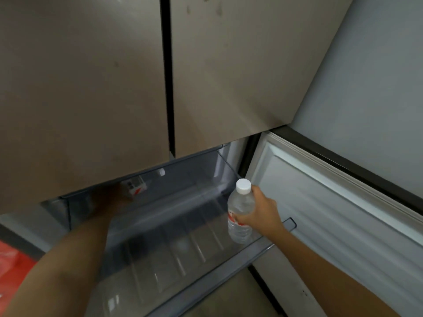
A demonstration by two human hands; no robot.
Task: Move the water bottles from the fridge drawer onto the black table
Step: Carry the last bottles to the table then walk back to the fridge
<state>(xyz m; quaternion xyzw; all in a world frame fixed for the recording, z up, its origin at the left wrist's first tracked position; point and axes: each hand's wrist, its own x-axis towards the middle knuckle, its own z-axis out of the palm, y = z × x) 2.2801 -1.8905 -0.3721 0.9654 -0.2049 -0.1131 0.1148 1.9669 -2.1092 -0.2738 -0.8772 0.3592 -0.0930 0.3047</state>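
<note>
clear water bottle within right fingers

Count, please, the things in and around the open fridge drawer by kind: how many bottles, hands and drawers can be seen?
Water bottles: 2, one upright bottle in the right hand, one second bottle at the back, at the left hand, in shadow
Hands: 2
Drawers: 1, the clear drawer
Total: 5

No lettering can be read. The water bottle gripped by the right hand wears a red-and-white label just under the fingers, its print too blurred. A second bottle near the left hand shows red marks, likewise illegible.
</note>
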